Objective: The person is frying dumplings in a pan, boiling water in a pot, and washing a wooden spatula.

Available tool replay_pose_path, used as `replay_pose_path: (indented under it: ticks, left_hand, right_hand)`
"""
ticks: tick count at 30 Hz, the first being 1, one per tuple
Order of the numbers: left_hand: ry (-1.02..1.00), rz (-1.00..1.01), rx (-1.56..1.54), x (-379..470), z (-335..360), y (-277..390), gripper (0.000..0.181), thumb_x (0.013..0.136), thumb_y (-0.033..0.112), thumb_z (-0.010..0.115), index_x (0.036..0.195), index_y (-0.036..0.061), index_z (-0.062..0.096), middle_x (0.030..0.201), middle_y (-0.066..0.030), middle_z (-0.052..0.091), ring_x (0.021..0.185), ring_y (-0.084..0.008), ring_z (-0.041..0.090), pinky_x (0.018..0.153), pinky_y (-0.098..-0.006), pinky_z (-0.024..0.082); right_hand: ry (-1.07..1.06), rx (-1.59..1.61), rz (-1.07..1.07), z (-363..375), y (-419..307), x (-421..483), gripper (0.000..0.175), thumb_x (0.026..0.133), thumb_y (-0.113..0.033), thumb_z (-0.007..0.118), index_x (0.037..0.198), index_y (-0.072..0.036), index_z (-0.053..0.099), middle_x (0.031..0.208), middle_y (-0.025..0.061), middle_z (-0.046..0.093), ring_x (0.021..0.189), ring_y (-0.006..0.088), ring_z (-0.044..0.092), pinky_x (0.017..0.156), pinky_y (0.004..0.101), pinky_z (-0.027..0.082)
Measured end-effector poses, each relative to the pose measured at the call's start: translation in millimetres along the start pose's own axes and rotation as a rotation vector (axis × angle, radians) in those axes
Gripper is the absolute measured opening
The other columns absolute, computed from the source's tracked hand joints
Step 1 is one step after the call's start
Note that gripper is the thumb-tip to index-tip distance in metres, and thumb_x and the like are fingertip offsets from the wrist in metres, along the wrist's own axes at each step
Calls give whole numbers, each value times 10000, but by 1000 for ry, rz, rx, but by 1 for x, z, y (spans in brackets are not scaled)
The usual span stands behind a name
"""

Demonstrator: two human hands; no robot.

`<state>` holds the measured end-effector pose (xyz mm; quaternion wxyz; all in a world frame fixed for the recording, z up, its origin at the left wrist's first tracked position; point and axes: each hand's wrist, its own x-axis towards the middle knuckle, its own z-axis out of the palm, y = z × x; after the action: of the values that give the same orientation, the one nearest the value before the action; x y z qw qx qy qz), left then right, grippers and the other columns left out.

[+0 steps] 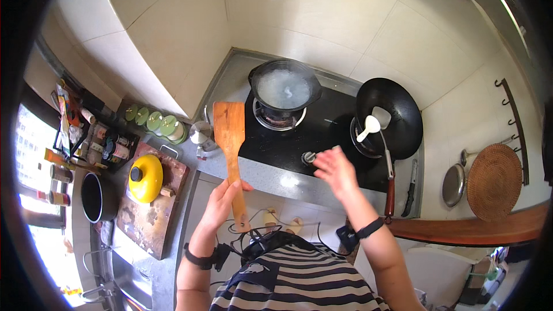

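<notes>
My left hand (225, 201) grips the handle of a flat wooden spatula (229, 129), its broad blade pointing up beside the hob. My right hand (337, 172) is empty, fingers apart, close to the silver control knob (308, 157); whether it touches the knob I cannot tell. On the left burner of the black gas hob (281, 142) sits a dark pot (285, 84) of cloudy, steaming liquid. A black wok (399, 121) rests tilted at the right burner. A metal turner (389, 168) and a white spoon (369, 128) lie across it.
A yellow lid (149, 178) rests on a worn cutting board (149, 224), left. Nearby stand a black pot (96, 197), green-lidded jars (160, 124) and a metal moka pot (201, 133). A knife (410, 190) lies right of the wok. A woven mat (494, 181) hangs on the right wall.
</notes>
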<state>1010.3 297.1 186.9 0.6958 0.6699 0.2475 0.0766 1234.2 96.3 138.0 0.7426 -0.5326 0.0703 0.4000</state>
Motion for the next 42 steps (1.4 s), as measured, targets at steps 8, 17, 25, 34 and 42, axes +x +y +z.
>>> replay_pose_path:
  ticks: [8,17,25,34,42]
  left_hand:
    - [-88,1,130,-2,3,-1,267,924,213,380,910,5,549,825,-40,569,786,-121,534,728,-253,426]
    - [47,-148,-77,-21,-10,-5,245,931,220,366,945,12,495,694,-20,481,546,-99,497,516,-217,422]
    - [253,-104,-130,-43,-28,-14,228,926,208,378,897,11,490,621,3,448,487,-72,462,449,-205,396]
    - [263,-148,-164,-47,-20,-23,223,912,206,406,865,10,500,590,11,451,461,-62,441,430,-203,386]
    - [258,-172,-68,-65,-22,-25,222,912,190,397,853,0,496,589,8,462,464,-69,447,434,-217,380]
  right_hand:
    - [233,671,-22,-96,-50,78,483,851,-357,505,1063,69,428,1103,168,510,1006,297,523,857,425,438]
    - [314,530,-35,-133,-80,83,291,928,-291,358,807,-50,466,504,-34,275,381,89,221,369,232,189]
    - [202,-11,-427,-72,-91,0,215,919,-222,391,921,-33,495,529,-48,279,397,44,235,354,193,184]
    - [46,-887,-377,20,-105,86,243,854,-229,480,758,-17,549,528,-11,418,428,88,373,401,239,282]
    - [232,-2000,-782,82,-87,129,251,853,-251,444,804,-18,526,754,209,605,770,356,594,682,451,457]
